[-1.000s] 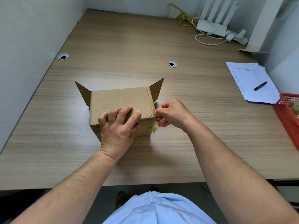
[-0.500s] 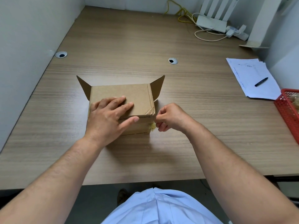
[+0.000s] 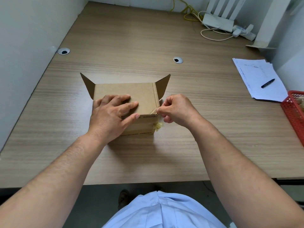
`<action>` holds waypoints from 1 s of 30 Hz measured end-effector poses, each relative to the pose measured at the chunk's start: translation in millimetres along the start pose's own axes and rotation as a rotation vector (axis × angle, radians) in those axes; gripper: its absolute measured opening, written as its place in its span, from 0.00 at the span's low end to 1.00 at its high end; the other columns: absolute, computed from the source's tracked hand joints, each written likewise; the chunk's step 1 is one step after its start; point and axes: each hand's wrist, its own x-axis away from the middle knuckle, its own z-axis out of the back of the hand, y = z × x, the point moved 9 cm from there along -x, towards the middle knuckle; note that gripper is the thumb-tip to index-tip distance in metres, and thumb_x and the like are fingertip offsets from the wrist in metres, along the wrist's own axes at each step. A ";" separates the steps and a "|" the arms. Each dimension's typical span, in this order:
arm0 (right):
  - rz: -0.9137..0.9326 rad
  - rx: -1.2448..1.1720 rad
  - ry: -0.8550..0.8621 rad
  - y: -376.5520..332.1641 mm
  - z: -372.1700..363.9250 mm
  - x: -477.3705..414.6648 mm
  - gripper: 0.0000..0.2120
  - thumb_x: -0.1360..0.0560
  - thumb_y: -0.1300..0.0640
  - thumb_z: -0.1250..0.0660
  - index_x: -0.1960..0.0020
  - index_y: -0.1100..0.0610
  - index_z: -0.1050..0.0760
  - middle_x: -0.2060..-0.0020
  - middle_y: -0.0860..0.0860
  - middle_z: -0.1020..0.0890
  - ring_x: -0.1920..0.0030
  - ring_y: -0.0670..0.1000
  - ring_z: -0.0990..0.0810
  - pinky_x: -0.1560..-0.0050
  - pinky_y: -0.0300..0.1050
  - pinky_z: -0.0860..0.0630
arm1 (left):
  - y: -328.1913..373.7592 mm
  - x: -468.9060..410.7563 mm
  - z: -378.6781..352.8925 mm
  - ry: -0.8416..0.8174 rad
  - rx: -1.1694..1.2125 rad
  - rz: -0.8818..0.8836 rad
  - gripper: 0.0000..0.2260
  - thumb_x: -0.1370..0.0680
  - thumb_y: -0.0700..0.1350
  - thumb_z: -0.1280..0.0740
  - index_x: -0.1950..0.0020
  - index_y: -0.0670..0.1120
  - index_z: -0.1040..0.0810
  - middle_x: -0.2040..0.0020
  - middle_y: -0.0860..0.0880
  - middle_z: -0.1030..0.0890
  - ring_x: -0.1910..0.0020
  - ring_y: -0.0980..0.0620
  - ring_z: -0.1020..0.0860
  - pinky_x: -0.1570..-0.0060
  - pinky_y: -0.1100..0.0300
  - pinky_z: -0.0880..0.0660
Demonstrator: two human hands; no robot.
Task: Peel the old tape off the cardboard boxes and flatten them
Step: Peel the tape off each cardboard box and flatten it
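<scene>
The wooden bench (image 3: 148,38) carries white papers (image 3: 253,71) with a black pen (image 3: 267,83) on top, a red basket (image 3: 292,111) beside them, and a white router (image 3: 218,22) far back.

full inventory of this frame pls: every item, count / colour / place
table: 1, wood-grain brown, under everything
box: 1, brown cardboard, table centre, two side flaps up
tape: 1 strip, clear yellowish, box's near right corner
cable holes: 2, silver, far left and mid table
papers: 1 stack, white, right side
pen: 1, black, on the papers
basket: 1, red, right edge
router: 1, white, far right corner
cables: several, yellow and white, by the router
left hand: flat on the box top
right hand: pinches the tape
</scene>
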 end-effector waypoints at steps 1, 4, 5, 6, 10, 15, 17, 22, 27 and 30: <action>-0.008 0.019 -0.005 -1.3 -0.7 -1.1 0.08 0.30 0.59 0.30 0.66 0.56 0.26 0.66 0.53 0.17 0.70 0.47 0.18 0.60 0.50 0.17 | -0.3 0.0 -0.1 -0.001 0.004 0.003 0.24 0.27 0.66 0.44 0.36 0.61 0.23 0.32 0.56 0.27 0.32 0.49 0.35 0.39 0.54 0.45; -0.008 0.156 -0.009 -4.7 -2.3 -3.0 0.08 0.28 0.61 0.34 0.66 0.58 0.24 0.68 0.55 0.17 0.66 0.52 0.16 0.60 0.54 0.17 | -1.3 0.2 -0.5 -0.002 0.020 0.007 0.24 0.27 0.66 0.44 0.36 0.60 0.23 0.32 0.56 0.27 0.32 0.49 0.35 0.38 0.53 0.45; -0.015 0.180 -0.024 -2.8 -4.9 -2.3 0.08 0.28 0.62 0.36 0.66 0.59 0.24 0.68 0.55 0.17 0.65 0.53 0.16 0.59 0.54 0.18 | -1.4 0.2 -0.4 -0.001 0.024 0.006 0.24 0.27 0.66 0.44 0.36 0.60 0.23 0.32 0.56 0.27 0.32 0.48 0.35 0.38 0.53 0.45; -0.025 0.173 -0.044 1.2 -8.0 -0.9 0.08 0.28 0.63 0.37 0.65 0.59 0.23 0.68 0.56 0.16 0.65 0.53 0.16 0.59 0.55 0.18 | -1.4 0.3 -0.1 0.002 0.029 0.007 0.24 0.27 0.66 0.44 0.36 0.60 0.23 0.32 0.56 0.27 0.32 0.48 0.34 0.38 0.53 0.45; 0.002 0.074 0.003 8.0 -6.3 6.2 0.09 0.27 0.64 0.39 0.64 0.56 0.23 0.67 0.52 0.17 0.65 0.50 0.17 0.56 0.55 0.19 | -0.4 0.5 1.4 0.019 0.051 0.009 0.23 0.27 0.66 0.43 0.38 0.60 0.22 0.33 0.56 0.26 0.32 0.49 0.34 0.38 0.53 0.45; 0.153 0.146 0.106 -13.4 5.5 12.3 0.06 0.25 0.58 0.34 0.60 0.54 0.22 0.62 0.49 0.18 0.59 0.51 0.18 0.53 0.51 0.20 | -1.7 1.0 0.9 0.022 0.052 0.005 0.23 0.27 0.66 0.43 0.37 0.60 0.22 0.33 0.56 0.26 0.32 0.49 0.34 0.38 0.52 0.44; 0.170 0.196 0.100 -18.3 6.1 13.2 0.04 0.25 0.55 0.32 0.59 0.54 0.22 0.61 0.49 0.18 0.58 0.50 0.19 0.52 0.51 0.20 | -1.6 1.0 0.4 0.022 0.047 0.000 0.23 0.27 0.66 0.43 0.37 0.59 0.22 0.33 0.55 0.26 0.33 0.48 0.34 0.38 0.52 0.44; 0.148 0.295 0.068 -23.8 6.8 11.1 0.08 0.27 0.50 0.30 0.61 0.53 0.24 0.62 0.49 0.19 0.57 0.51 0.19 0.52 0.51 0.21 | -1.5 0.7 0.0 0.030 0.049 -0.002 0.22 0.27 0.65 0.42 0.38 0.59 0.22 0.33 0.55 0.25 0.33 0.48 0.33 0.39 0.51 0.43; 0.123 0.313 0.045 -25.8 5.8 6.6 0.07 0.26 0.55 0.32 0.61 0.55 0.23 0.62 0.51 0.19 0.57 0.52 0.18 0.52 0.52 0.20 | -1.6 0.5 -0.4 0.029 0.044 -0.009 0.23 0.27 0.65 0.42 0.37 0.59 0.22 0.33 0.55 0.25 0.33 0.47 0.33 0.39 0.50 0.43; 0.128 0.326 0.046 -26.8 5.0 6.2 0.08 0.25 0.57 0.34 0.63 0.54 0.24 0.62 0.51 0.19 0.57 0.51 0.18 0.52 0.52 0.20 | -2.0 0.3 -0.8 0.025 0.039 -0.010 0.23 0.26 0.66 0.43 0.37 0.59 0.22 0.33 0.55 0.26 0.32 0.48 0.34 0.38 0.50 0.43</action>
